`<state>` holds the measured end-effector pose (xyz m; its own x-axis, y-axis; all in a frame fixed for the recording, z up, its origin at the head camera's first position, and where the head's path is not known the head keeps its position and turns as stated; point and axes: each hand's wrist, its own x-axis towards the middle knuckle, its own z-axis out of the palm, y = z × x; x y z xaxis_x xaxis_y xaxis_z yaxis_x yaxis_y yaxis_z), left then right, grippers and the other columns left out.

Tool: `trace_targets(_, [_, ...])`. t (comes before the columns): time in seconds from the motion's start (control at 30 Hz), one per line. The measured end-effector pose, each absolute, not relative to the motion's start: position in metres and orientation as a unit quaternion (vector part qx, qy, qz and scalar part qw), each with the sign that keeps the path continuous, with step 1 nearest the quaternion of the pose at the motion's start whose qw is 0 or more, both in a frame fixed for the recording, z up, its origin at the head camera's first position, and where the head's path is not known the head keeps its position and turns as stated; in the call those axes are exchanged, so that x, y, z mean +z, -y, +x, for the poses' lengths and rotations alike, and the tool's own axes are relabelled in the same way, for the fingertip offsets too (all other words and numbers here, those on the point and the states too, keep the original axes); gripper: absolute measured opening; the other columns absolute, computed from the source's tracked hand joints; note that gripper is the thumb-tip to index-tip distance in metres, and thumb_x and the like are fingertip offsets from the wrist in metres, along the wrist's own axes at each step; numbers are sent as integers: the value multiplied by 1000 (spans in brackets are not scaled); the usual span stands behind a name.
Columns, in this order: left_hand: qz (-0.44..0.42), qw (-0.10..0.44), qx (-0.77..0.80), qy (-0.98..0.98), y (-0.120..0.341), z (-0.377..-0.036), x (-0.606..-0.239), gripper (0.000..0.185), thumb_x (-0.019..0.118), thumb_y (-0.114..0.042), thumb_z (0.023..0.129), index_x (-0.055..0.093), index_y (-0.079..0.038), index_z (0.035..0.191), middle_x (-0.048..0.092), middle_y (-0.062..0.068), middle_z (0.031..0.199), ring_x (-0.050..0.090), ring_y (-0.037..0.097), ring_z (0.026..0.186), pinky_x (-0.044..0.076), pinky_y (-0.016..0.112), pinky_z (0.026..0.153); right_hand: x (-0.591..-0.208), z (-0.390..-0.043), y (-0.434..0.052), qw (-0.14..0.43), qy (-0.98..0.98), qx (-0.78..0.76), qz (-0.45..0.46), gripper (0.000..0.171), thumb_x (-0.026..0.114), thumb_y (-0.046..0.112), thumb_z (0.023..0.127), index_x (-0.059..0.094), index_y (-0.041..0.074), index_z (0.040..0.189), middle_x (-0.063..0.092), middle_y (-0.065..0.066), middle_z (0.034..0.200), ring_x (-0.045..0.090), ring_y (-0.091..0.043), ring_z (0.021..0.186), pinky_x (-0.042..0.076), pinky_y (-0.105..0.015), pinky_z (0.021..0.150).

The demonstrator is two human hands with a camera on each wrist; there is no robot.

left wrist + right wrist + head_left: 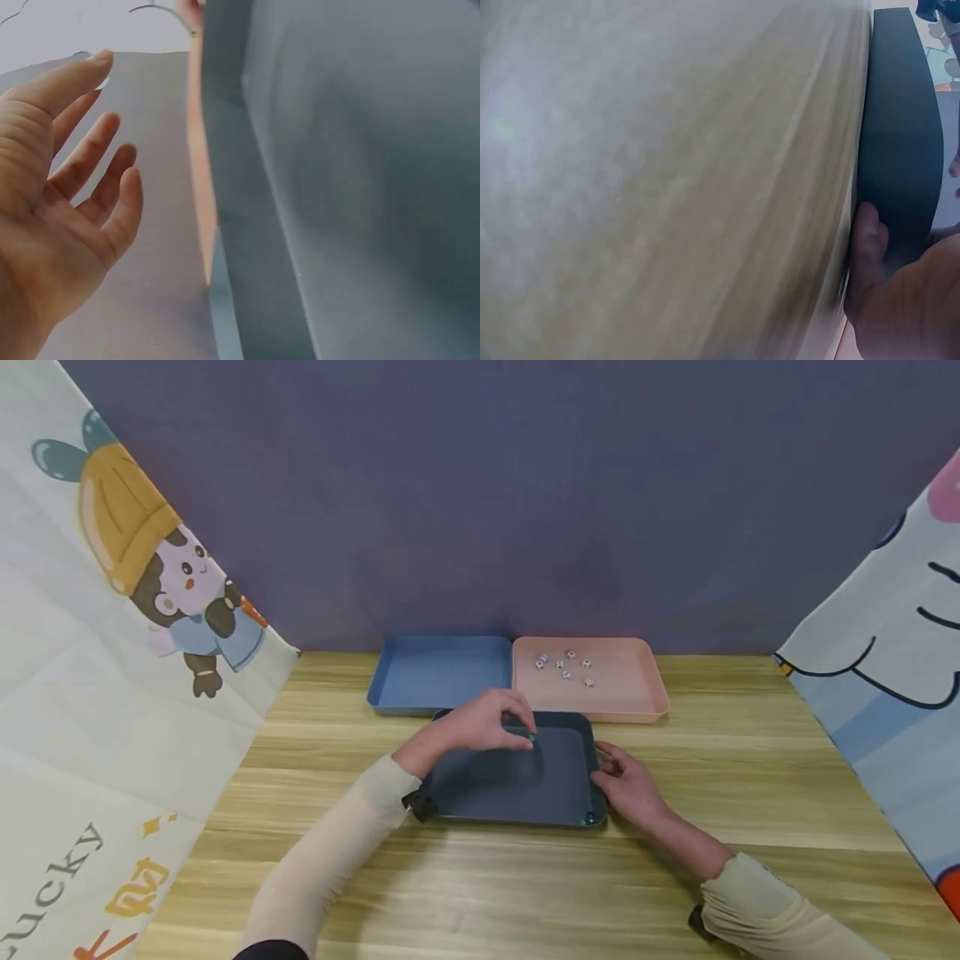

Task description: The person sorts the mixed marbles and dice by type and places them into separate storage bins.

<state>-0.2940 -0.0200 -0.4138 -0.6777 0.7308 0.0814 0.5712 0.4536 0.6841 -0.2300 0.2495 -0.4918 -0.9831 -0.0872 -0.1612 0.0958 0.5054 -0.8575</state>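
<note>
A dark blue-grey tray (487,785) lies on the wooden table in front of me. My left hand (487,722) hovers over its far part, and its fingertips pinch a small green bead (532,737). In the left wrist view, the fingers (90,157) are spread beside the tray's wall (247,225). My right hand (626,781) holds the tray's right rim. One finger (868,247) lies against the tray's dark outer wall (900,150). Another small bead (588,817) sits in the tray's near right corner.
Behind the dark tray, a light blue tray (442,672) and a pink tray (622,689) stand side by side. The pink one holds several small white cubes (566,664). Printed cloth screens close both sides, and a purple wall stands behind.
</note>
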Motion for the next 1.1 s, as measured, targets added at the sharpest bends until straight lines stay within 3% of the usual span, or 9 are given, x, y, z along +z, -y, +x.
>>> trace_targets(0.2, [342, 7, 425, -838, 23, -283, -409, 14, 79, -25, 84, 76, -19, 96, 59, -12, 104, 58, 14, 98, 47, 43, 87, -495, -228, -251, 97, -855, -509, 7, 56, 57, 8, 90, 45, 2, 144, 60, -21, 113, 56, -28, 97, 47, -30, 68])
trace_targets(0.43, [292, -66, 484, -822, 25, -274, -402, 15, 80, -24, 83, 76, -19, 97, 61, -10, 107, 57, 8, 99, 48, 34, 87, -496, -228, -252, 105, -848, -519, 11, 56, 57, 9, 91, 44, 4, 145, 59, -22, 117, 57, -28, 97, 49, -30, 65])
trace_targets(0.83, [279, -84, 523, -801, 28, -258, -371, 16, 77, -2, 82, 73, 4, 96, 65, 11, 103, 59, 21, 99, 49, 43, 85, -493, -227, -252, 106, -848, -519, 13, 55, 56, 9, 91, 45, 5, 145, 58, -21, 115, 56, -26, 91, 49, -31, 60])
trace_targets(1.0, [272, -60, 552, -786, 36, -274, -378, 18, 74, 0, 84, 70, 9, 99, 65, 17, 104, 60, 32, 101, 50, 50, 85, -492, -227, -251, 104, -847, -521, 11, 55, 57, 9, 91, 45, 4, 145, 58, -19, 112, 56, -25, 89, 48, -30, 61])
trace_targets(1.1, [255, -36, 553, -792, 41, -294, -392, 21, 74, -4, 86, 70, 7, 104, 65, 17, 107, 60, 32, 104, 50, 47, 86, -492, -227, -251, 105, -845, -524, 10, 55, 57, 9, 91, 45, 4, 145, 58, -20, 112, 56, -26, 90, 48, -30, 61])
